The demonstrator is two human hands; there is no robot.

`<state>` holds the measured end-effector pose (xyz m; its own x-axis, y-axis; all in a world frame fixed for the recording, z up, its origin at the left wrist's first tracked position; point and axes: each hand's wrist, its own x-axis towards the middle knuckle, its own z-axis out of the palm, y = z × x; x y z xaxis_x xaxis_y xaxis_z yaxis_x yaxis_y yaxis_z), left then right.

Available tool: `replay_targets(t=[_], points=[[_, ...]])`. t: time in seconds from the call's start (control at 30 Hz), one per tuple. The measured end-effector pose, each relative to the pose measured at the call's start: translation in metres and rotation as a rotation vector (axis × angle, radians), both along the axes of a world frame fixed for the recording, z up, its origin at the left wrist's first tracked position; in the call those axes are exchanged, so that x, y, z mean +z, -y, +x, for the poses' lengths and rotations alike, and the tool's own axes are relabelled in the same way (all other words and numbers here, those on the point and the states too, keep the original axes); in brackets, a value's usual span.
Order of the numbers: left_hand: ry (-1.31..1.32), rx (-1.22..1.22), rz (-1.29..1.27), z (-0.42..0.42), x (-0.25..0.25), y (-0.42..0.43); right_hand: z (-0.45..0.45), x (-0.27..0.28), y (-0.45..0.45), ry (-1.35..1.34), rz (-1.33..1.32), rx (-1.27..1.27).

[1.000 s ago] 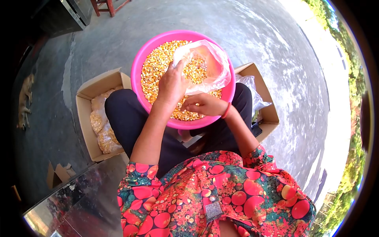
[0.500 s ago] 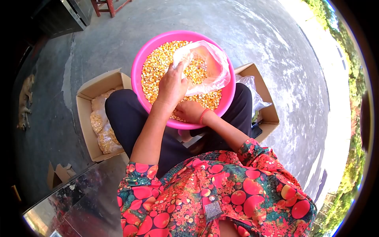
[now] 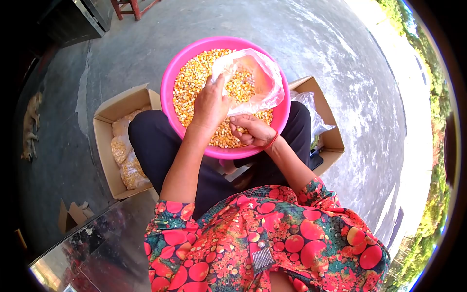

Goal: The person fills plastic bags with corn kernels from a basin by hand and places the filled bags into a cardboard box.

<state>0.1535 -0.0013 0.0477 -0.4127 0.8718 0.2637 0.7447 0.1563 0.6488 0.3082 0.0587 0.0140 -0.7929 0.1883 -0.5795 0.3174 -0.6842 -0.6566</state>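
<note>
A pink basin (image 3: 168, 92) full of yellow corn kernels (image 3: 189, 87) rests on my lap. My left hand (image 3: 211, 104) grips the near-left rim of a clear plastic bag (image 3: 270, 80), whose mouth is spread open over the corn. Kernels lie inside the bag. My right hand (image 3: 252, 130), with a red band at the wrist, is just below the bag, its fingers curled round some kernels, the thumb close to the bag's lower edge.
A cardboard box (image 3: 109, 163) on the left holds bags of corn (image 3: 130, 165). Another box (image 3: 331, 124) on the right holds plastic bags (image 3: 311, 112). A red stool (image 3: 134, 7), a lying animal (image 3: 31, 124) and a glossy surface (image 3: 107, 248) are farther out.
My right hand dipped into the corn near the basin's front, then rose toward the bag with its fingers curled. My left hand has kept its hold on the bag.
</note>
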Motion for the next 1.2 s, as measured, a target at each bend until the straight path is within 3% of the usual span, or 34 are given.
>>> replay_targets(t=[0.1, 0.27, 0.33, 0.4, 0.47, 0.53, 0.6, 0.67, 0.7, 0.73, 0.8, 0.9, 0.93, 1.0, 1.03, 1.1, 1.13, 1.2], points=[[0.030, 0.002, -0.031, 0.000, 0.002, 0.000, 0.009, 0.021, -0.002, -0.195, -0.077, -0.015], [0.053, -0.009, -0.037, 0.001, -0.001, -0.002, -0.002, 0.074, -0.031, -0.297, 0.019, -0.337], [0.066, -0.008, -0.086, 0.002, 0.003, -0.001, -0.010, 0.087, -0.044, -0.448, 0.151, -0.405], [0.065, -0.006, -0.063, 0.002, 0.002, -0.001, -0.022, 0.091, -0.055, -0.434, 0.313, -0.556], [0.062, -0.005, -0.040, 0.002, 0.002, -0.001, -0.027, 0.069, -0.078, -0.493, 0.338, -0.525], [0.074, -0.017, -0.049, 0.003, 0.006, 0.000, -0.036, 0.058, -0.084, -0.300, 0.802, -0.487], [0.082, -0.026, -0.031, 0.004, 0.011, 0.003, -0.033, 0.051, -0.082, -0.216, 0.945, -0.410], [0.092, -0.033, -0.014, 0.002, 0.017, 0.004, -0.028, 0.046, -0.075, -0.081, 1.276, -0.333], [0.104, -0.034, -0.034, 0.002, 0.019, 0.005, -0.024, 0.045, -0.071, -0.090, 1.093, -0.299], [0.115, -0.039, -0.054, 0.002, 0.019, 0.005, -0.018, 0.052, -0.063, -0.085, 1.090, -0.299], [0.105, -0.032, -0.051, 0.002, 0.012, 0.001, -0.007, 0.069, -0.045, -0.043, 0.862, 0.123], [0.081, -0.028, -0.041, 0.003, 0.008, 0.001, -0.001, 0.056, -0.025, -0.108, 0.904, 0.566], [0.068, -0.029, -0.032, 0.004, 0.008, 0.001, -0.002, 0.032, -0.023, -0.309, 1.154, 0.592], [0.038, -0.032, -0.004, 0.003, 0.003, 0.001, 0.004, 0.000, -0.019, -0.104, 1.491, 0.628], [0.010, -0.034, 0.024, 0.002, 0.001, 0.001, 0.003, -0.009, -0.017, -0.106, 1.491, 0.627], [-0.003, -0.024, 0.008, 0.001, -0.001, 0.002, -0.002, -0.024, -0.009, 0.356, 1.622, 0.595], [-0.017, -0.013, -0.005, 0.001, 0.000, 0.001, -0.003, -0.029, -0.005, 0.356, 1.622, 0.594], [0.025, -0.015, -0.051, 0.002, 0.005, 0.001, -0.008, -0.034, 0.008, 0.044, 1.744, 0.383]])
